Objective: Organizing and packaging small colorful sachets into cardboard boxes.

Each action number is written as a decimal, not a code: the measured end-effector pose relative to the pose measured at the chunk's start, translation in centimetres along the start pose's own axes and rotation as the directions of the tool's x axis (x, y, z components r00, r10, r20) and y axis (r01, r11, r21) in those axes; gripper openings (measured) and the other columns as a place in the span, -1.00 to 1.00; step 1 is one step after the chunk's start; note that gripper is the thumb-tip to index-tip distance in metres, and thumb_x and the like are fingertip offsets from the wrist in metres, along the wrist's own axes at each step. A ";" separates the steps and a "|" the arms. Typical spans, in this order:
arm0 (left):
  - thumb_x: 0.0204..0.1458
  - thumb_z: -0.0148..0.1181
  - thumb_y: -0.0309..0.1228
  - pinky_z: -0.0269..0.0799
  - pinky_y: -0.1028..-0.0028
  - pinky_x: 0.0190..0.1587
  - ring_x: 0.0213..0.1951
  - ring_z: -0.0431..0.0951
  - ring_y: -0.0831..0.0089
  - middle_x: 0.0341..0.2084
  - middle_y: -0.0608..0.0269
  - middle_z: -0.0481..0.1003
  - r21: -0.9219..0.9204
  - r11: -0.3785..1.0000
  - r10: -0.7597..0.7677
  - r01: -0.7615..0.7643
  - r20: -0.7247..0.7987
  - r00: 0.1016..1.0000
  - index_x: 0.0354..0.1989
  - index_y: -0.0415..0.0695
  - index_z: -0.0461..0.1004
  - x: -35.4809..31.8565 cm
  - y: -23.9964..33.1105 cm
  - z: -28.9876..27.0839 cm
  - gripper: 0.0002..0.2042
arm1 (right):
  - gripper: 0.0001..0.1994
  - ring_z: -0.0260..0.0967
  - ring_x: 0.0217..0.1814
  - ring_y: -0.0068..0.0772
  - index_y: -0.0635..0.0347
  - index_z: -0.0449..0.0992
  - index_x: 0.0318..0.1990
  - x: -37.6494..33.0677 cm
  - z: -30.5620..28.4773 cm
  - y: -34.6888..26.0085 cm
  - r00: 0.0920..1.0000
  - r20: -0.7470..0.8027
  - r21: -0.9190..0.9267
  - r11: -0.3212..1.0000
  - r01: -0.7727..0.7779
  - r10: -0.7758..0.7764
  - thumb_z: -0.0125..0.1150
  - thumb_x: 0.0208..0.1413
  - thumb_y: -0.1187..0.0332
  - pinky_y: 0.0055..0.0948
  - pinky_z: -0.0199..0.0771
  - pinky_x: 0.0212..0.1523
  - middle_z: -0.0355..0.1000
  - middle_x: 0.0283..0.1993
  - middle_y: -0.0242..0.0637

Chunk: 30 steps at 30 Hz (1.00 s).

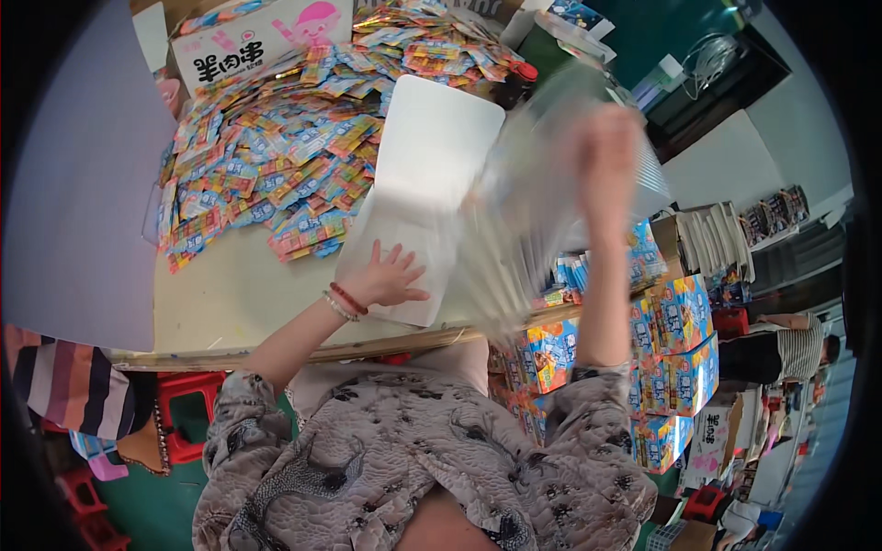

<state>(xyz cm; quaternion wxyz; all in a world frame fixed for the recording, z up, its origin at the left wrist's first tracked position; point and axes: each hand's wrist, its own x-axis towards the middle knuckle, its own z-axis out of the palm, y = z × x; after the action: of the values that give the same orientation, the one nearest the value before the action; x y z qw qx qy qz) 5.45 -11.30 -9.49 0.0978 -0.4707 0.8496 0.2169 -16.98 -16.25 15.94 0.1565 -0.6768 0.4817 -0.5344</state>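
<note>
My left hand [390, 275] lies flat, fingers spread, on a stack of white plastic bags [427, 174] at the table's front edge. A red bead bracelet circles that wrist. My right hand [602, 151] is raised above the table and grips a sheet of clear plastic [528, 211], which is blurred and hangs down toward the white stack. A large heap of small colourful snack packets [285, 147] covers the table behind and to the left of the stack.
A cardboard box with cartoon print [243, 41] stands at the table's back. Stacked blue-and-orange cartons [675, 354] sit to my right. A grey board [78, 184] leans at left. A red stool [184, 404] stands below the table. Another person [790, 344] is at far right.
</note>
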 end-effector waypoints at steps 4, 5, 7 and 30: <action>0.18 -0.08 -0.08 -0.08 -0.12 0.27 0.27 0.11 -0.03 0.16 -0.02 0.26 -0.137 0.963 0.212 -0.233 -0.152 0.965 0.17 -0.21 0.23 -8.6 2.8 -3.3 -0.48 | -0.87 0.29 -0.53 -0.39 0.14 0.25 -0.28 -5.8 9.2 6.2 0.877 0.477 0.216 0.960 -0.176 0.053 -0.09 0.27 0.31 -0.36 0.30 -0.48 0.32 -0.46 -0.35; 0.17 -0.05 -0.15 -0.04 -0.08 0.26 0.20 0.21 0.00 0.09 -0.01 0.32 -0.143 0.961 0.197 -0.236 -0.247 0.949 0.13 -0.20 0.26 -11.1 2.6 -2.8 -0.55 | -0.87 0.29 -0.53 -0.39 0.14 0.25 -0.28 -6.4 10.1 7.6 0.876 0.479 0.224 0.958 -0.180 0.053 -0.09 0.27 0.31 -0.36 0.30 -0.48 0.32 -0.46 -0.35; 0.16 -0.02 -0.23 0.00 -0.04 0.25 0.13 0.31 0.04 0.01 0.00 0.37 -0.154 0.961 0.168 -0.230 -0.336 0.927 0.09 -0.18 0.29 -14.4 1.6 -3.2 -0.61 | -0.92 0.41 -0.46 -0.28 0.15 0.26 -0.26 -6.9 12.3 11.1 0.797 0.522 -0.308 0.804 0.508 -0.303 -0.02 0.17 0.39 -0.26 0.36 -0.46 0.39 -0.43 -0.24; 0.06 -0.25 -0.47 0.46 0.16 -0.34 -0.47 0.54 0.01 -0.46 -0.29 0.48 -0.764 0.626 -0.486 0.156 -0.226 0.844 0.14 -0.42 0.15 -8.9 -0.2 -1.3 -0.56 | -0.88 0.31 0.00 -0.24 0.14 0.39 -0.30 -12.0 18.0 13.7 0.633 0.654 -0.448 0.462 0.766 -0.415 0.10 -0.04 0.43 -0.23 0.35 -0.11 0.34 -0.14 -0.23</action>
<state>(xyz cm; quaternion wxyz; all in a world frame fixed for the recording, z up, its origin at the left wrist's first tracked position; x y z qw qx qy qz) 10.44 -5.25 -5.04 -0.2376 -0.6523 0.5944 0.4058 -7.50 -18.61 -7.73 -0.2038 -0.9130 0.3167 -0.1566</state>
